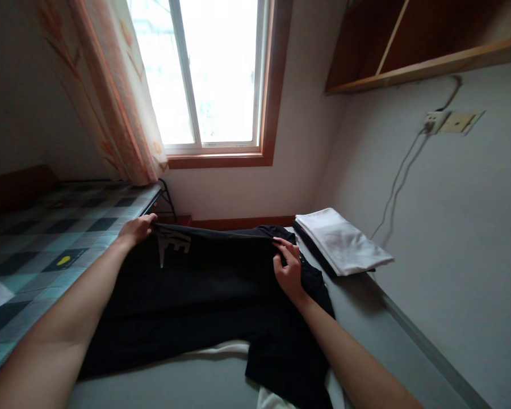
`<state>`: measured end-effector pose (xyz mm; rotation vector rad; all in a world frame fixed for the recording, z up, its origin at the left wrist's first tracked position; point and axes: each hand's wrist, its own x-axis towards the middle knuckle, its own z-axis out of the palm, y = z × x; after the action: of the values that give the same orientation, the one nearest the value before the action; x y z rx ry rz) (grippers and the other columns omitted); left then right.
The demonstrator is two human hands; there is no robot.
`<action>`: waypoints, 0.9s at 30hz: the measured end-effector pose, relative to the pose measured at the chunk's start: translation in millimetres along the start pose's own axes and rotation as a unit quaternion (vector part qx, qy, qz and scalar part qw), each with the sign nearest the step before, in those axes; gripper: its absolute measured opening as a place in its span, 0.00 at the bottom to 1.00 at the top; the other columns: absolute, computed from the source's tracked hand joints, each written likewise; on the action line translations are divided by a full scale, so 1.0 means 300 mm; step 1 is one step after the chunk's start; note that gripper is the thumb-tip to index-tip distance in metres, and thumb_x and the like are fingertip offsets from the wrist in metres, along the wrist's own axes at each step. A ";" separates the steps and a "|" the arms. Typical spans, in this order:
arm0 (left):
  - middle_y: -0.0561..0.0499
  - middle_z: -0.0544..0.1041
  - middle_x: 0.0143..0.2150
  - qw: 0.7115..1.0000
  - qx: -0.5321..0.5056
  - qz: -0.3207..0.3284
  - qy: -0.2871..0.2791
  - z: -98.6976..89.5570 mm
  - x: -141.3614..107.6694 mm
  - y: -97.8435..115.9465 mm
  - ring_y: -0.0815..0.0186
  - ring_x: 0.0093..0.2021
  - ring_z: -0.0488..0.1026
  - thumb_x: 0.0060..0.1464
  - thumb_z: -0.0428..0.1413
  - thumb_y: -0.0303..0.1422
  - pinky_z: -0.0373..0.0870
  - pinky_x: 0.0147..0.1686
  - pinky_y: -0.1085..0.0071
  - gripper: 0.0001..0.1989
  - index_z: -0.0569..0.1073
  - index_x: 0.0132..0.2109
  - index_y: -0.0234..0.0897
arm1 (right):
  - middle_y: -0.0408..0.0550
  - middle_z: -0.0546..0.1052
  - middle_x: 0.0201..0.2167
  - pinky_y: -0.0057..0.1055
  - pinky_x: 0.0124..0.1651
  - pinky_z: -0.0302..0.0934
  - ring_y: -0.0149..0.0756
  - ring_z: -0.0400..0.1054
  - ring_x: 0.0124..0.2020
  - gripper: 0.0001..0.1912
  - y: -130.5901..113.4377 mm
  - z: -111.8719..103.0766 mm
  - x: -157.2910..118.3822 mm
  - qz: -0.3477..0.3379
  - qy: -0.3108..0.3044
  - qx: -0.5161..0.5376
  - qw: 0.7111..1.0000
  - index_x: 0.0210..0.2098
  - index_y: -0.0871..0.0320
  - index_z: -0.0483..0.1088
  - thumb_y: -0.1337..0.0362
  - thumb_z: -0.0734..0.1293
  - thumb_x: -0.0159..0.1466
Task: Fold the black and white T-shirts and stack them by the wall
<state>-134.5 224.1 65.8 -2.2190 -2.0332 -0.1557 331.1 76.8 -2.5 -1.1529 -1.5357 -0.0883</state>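
A black shirt [204, 289] with a pale print near its upper left lies partly spread over a light grey surface, its far edge raised in a nearly straight line. At the left end of that edge, my left hand [138, 228] is closed on the cloth. My right hand [288, 267] pinches the same edge farther right, near the bunched dark cloth, with some fingers curled. White cloth [272, 399] shows under the shirt at the bottom.
Folded white cloth [343, 241] rests on dark cloth at the right, by the wall. A checkered bed [80, 218] stands at the left beneath a curtain [111, 85]. Behind is a window [221, 74]; a wooden shelf [430, 63] and a socket with cables [435, 122] are upper right.
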 end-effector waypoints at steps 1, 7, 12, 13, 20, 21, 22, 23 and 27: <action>0.43 0.76 0.50 0.999 0.029 0.015 -0.005 0.003 -0.009 -0.022 0.57 0.46 0.74 0.53 0.52 0.26 0.66 0.43 0.67 0.17 0.71 0.50 0.37 | 0.51 0.76 0.49 0.45 0.56 0.58 0.43 0.66 0.50 0.17 0.002 -0.001 0.001 0.001 0.002 0.004 1.000 0.46 0.56 0.74 0.72 0.58 0.62; 0.44 0.77 0.48 0.996 0.075 0.011 -0.043 0.022 -0.083 -0.096 0.56 0.44 0.76 0.50 0.52 0.29 0.67 0.40 0.68 0.13 0.74 0.44 0.38 | 0.52 0.76 0.48 0.44 0.55 0.61 0.42 0.69 0.49 0.16 0.028 -0.011 0.015 0.024 -0.007 0.051 0.998 0.44 0.57 0.75 0.70 0.58 0.62; 0.40 0.79 0.47 0.996 0.060 -0.046 -0.057 0.013 -0.176 -0.096 0.52 0.43 0.77 0.56 0.47 0.34 0.69 0.39 0.65 0.18 0.70 0.52 0.38 | 0.54 0.77 0.45 0.39 0.41 0.69 0.40 0.73 0.38 0.13 0.069 -0.014 0.027 0.094 -0.022 0.121 0.988 0.38 0.58 0.76 0.67 0.60 0.60; 0.40 0.79 0.47 0.995 0.058 -0.055 -0.054 0.007 -0.197 -0.097 0.52 0.43 0.77 0.56 0.47 0.35 0.69 0.40 0.64 0.18 0.70 0.53 0.38 | 0.54 0.77 0.46 0.38 0.37 0.70 0.39 0.74 0.34 0.13 0.075 -0.012 0.027 0.115 -0.025 0.138 0.983 0.37 0.58 0.76 0.65 0.61 0.59; 0.38 0.77 0.50 0.989 0.067 -0.122 -0.049 -0.042 -0.354 -0.147 0.50 0.46 0.76 0.58 0.47 0.32 0.70 0.42 0.61 0.17 0.72 0.52 0.37 | 0.49 0.78 0.32 0.41 0.38 0.71 0.42 0.75 0.31 0.08 0.069 -0.013 0.026 0.238 -0.019 0.240 0.941 0.32 0.56 0.70 0.59 0.64 0.57; 0.37 0.77 0.50 0.988 0.068 -0.131 -0.050 -0.040 -0.377 -0.155 0.50 0.46 0.76 0.59 0.45 0.32 0.71 0.43 0.61 0.17 0.73 0.51 0.36 | 0.48 0.77 0.30 0.41 0.38 0.71 0.42 0.75 0.30 0.09 0.065 -0.015 0.027 0.249 -0.011 0.251 0.935 0.34 0.56 0.68 0.57 0.65 0.57; 0.37 0.77 0.51 0.987 0.068 -0.139 -0.047 -0.032 -0.400 -0.160 0.50 0.47 0.76 0.60 0.45 0.33 0.71 0.43 0.61 0.17 0.73 0.51 0.35 | 0.48 0.77 0.30 0.41 0.37 0.71 0.41 0.75 0.30 0.11 0.061 -0.016 0.027 0.256 -0.004 0.262 0.930 0.36 0.56 0.67 0.56 0.65 0.57; 0.37 0.76 0.52 0.987 0.065 -0.144 -0.040 -0.021 -0.423 -0.163 0.50 0.47 0.76 0.61 0.44 0.33 0.71 0.44 0.61 0.18 0.73 0.51 0.34 | 0.48 0.77 0.31 0.41 0.37 0.72 0.41 0.75 0.29 0.14 0.060 -0.017 0.027 0.260 0.001 0.274 0.926 0.38 0.56 0.65 0.54 0.66 0.57; 0.39 0.74 0.55 0.988 0.029 -0.153 -0.008 0.038 -0.509 -0.144 0.53 0.50 0.75 0.60 0.44 0.30 0.71 0.46 0.62 0.18 0.73 0.51 0.35 | 0.48 0.76 0.29 0.39 0.34 0.71 0.39 0.74 0.28 0.20 0.078 -0.009 0.025 0.258 -0.013 0.268 0.928 0.37 0.56 0.66 0.49 0.69 0.55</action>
<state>-191.0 79.6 30.9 -1.8689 -2.3445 -0.1065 350.3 91.6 -7.6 -1.0680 -1.1254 0.6647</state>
